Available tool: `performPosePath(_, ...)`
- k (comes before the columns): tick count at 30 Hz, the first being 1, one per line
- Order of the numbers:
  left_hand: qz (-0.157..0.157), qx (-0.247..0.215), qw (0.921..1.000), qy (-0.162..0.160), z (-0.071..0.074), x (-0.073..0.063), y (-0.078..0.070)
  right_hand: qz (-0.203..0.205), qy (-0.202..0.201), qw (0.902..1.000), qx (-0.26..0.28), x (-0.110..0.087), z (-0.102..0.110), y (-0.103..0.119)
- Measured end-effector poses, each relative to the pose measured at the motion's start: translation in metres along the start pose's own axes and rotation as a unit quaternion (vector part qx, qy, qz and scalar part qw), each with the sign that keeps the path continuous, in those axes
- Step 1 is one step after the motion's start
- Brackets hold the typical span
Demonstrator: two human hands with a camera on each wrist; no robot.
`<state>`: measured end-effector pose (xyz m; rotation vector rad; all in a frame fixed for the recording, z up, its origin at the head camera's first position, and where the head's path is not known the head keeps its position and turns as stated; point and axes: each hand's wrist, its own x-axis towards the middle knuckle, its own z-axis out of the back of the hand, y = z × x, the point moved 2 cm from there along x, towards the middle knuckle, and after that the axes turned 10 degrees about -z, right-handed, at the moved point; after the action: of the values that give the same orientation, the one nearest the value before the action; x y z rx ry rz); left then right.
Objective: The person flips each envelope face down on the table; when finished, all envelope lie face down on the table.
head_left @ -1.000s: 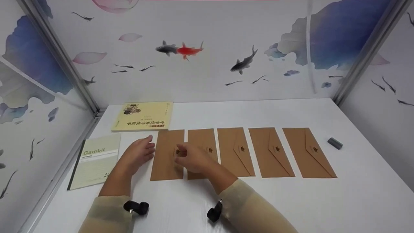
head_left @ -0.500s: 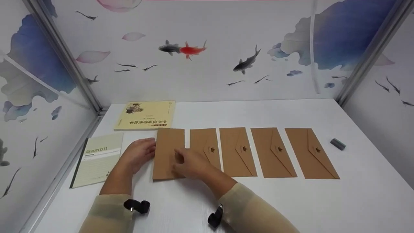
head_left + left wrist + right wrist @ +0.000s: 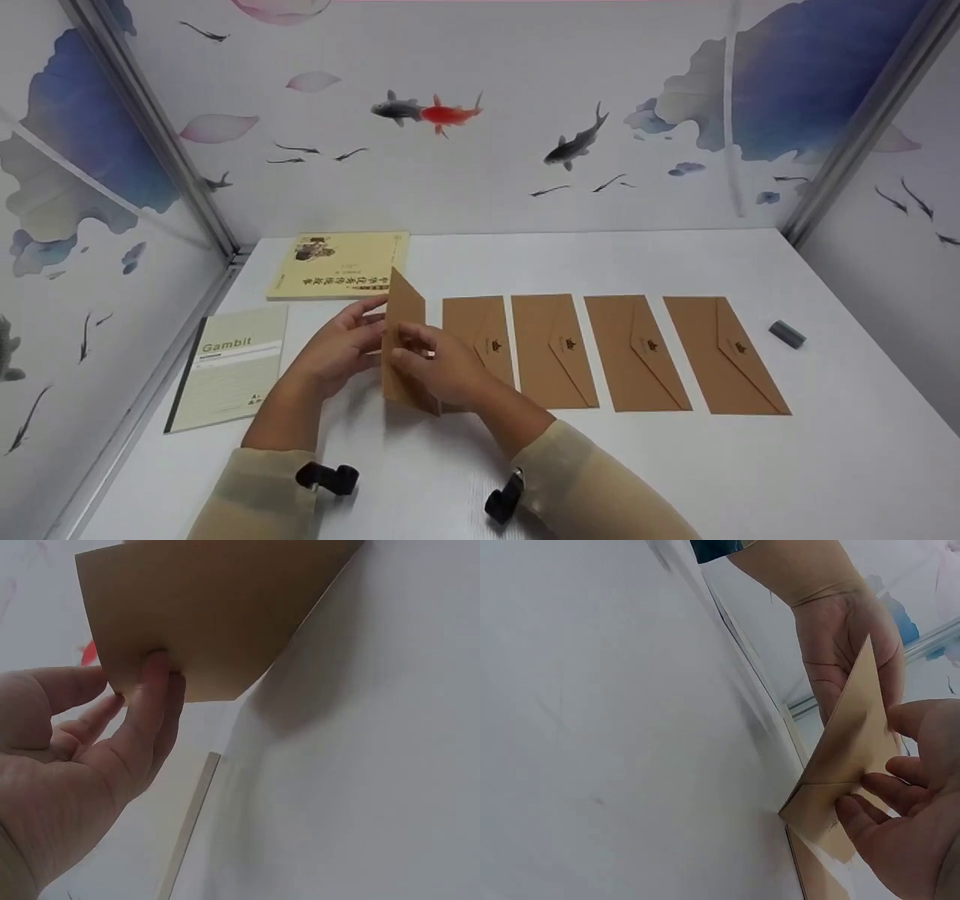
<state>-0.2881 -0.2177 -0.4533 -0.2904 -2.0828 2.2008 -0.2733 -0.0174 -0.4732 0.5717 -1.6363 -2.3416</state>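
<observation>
The left hand (image 3: 339, 349) and right hand (image 3: 444, 369) are gripping a tilted envelope (image 3: 406, 301). Four flat envelopes (image 3: 619, 352) are lying on the worktop (image 3: 600, 469).

Diffuse light casts soft shadows on the tabletop (image 3: 750, 469), with both wrist views dim and greyish.

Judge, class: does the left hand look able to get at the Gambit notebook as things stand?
Probably yes: the Gambit notebook lies flat beside the left forearm with nothing on it, though the left hand is touching the raised envelope.
</observation>
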Motion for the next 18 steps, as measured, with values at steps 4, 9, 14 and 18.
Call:
performPosePath(4,-0.009,0.012,0.9999,0.006,-0.009,0.001,-0.001,0.011,0.022,0.9970,0.073,-0.003,0.003,0.004)
performPosePath(9,-0.011,0.028,0.9993,0.020,-0.014,0.000,0.002,0.026,0.047,0.9884,0.142,-0.003,-0.001,0.009)
performPosePath(14,-0.007,0.048,0.9972,0.057,-0.015,0.001,0.007,0.030,0.040,0.9849,0.166,-0.003,-0.001,0.009)
performPosePath(18,-0.004,0.070,0.9947,0.075,-0.013,0.001,0.012,0.015,0.022,0.9838,0.177,-0.002,0.001,0.006)
